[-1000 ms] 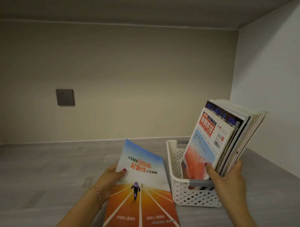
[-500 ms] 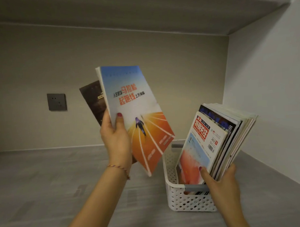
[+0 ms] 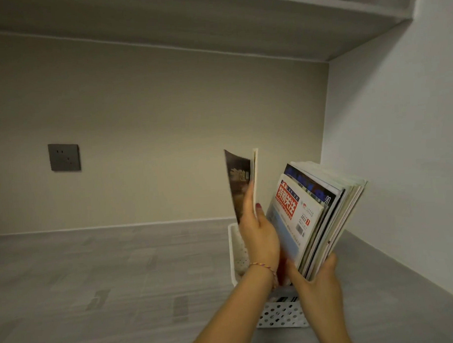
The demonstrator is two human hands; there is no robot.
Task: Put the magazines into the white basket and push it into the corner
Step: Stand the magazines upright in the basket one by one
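A white perforated basket point(image 3: 279, 315) stands on the grey desk point(image 3: 108, 278), right of centre. Several magazines point(image 3: 312, 219) stand in it, leaning to the right, the front one with a red title block. My right hand point(image 3: 318, 283) grips this stack near its lower edge. My left hand point(image 3: 258, 234) holds two magazines point(image 3: 240, 186) upright and edge-on above the basket's left end: one has a dark cover, the other shows only its pale edge. Their lower ends are hidden behind my hand.
The back wall carries a grey socket plate point(image 3: 64, 157) at the left. The white side wall point(image 3: 399, 152) meets the back wall at the corner just behind and right of the basket. A shelf point(image 3: 266, 21) runs overhead.
My left hand has lifted the orange-blue magazine and a dark one off the desk, carried them right and turned them edge-on over the basket. My right hand has kept its hold on the stack.
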